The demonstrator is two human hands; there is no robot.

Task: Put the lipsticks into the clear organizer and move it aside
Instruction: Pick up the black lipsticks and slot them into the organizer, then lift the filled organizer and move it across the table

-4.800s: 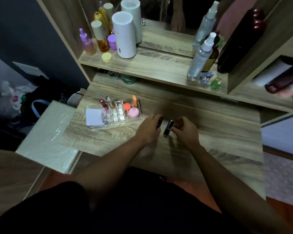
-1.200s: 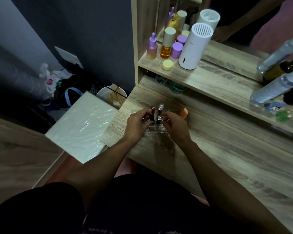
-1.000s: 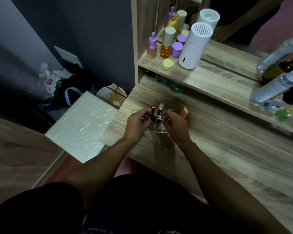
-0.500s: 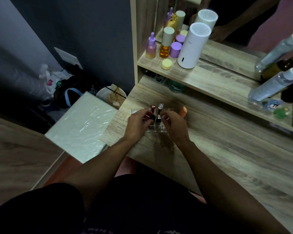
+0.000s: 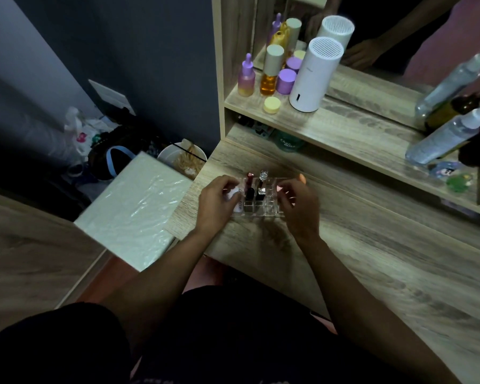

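The clear organizer [image 5: 270, 210] stands on the wooden vanity top near its left edge. Two lipsticks stand upright in its middle slots: a dark red one [image 5: 250, 191] and a black one with a silver cap [image 5: 261, 187]. My left hand [image 5: 215, 202] wraps the organizer's left end, fingers over a white item there. At the right end, my right hand [image 5: 298, 207] has its fingers curled against the organizer. An orange tip [image 5: 302, 177] shows behind my right hand. The organizer's two ends are hidden by my hands.
The shelf [image 5: 344, 131] above holds small bottles [image 5: 272, 76], a white cylinder [image 5: 313, 79] and spray bottles [image 5: 449, 137], with a mirror behind. Left of the vanity edge are a white wrapped box [image 5: 133, 209] and a bowl [image 5: 182, 160]. Bare desktop extends right.
Both hands have moved off the lipsticks in the middle slots and out to the organizer's two ends. The two lipsticks now stand alone in their slots.
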